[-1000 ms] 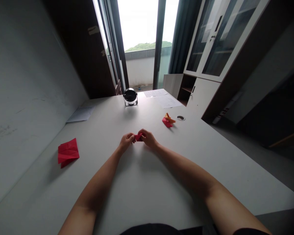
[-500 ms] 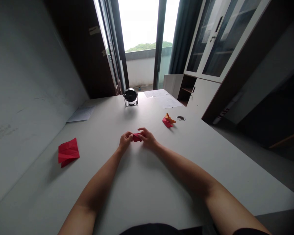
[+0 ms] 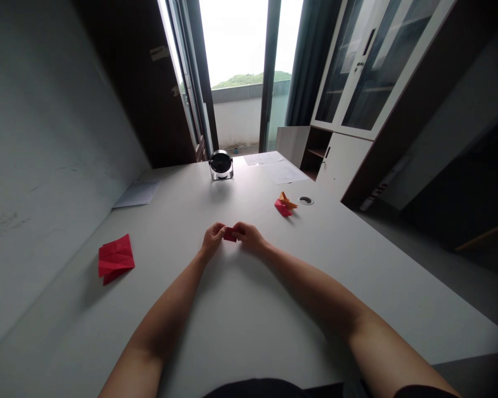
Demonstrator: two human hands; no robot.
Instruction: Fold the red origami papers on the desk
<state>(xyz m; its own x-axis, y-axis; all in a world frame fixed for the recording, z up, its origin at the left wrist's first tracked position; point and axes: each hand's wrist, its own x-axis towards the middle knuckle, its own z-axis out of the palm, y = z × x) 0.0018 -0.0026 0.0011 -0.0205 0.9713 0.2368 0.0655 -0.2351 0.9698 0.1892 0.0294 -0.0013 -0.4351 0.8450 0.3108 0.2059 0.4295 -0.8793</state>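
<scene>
The left hand [image 3: 212,240] and right hand [image 3: 249,236] meet mid-worktop [image 3: 240,309], a small folded paper [image 3: 229,234] pinched between them. Far to the left lies a larger folded sheet [image 3: 115,258]. Ahead and to the right sit two folded figures [image 3: 285,204], apparently touching, with a round hole [image 3: 306,200] just beside them. A fan [image 3: 221,165] stands behind, flat papers [image 3: 279,167] on its right, another sheet [image 3: 138,193] on its left.
</scene>
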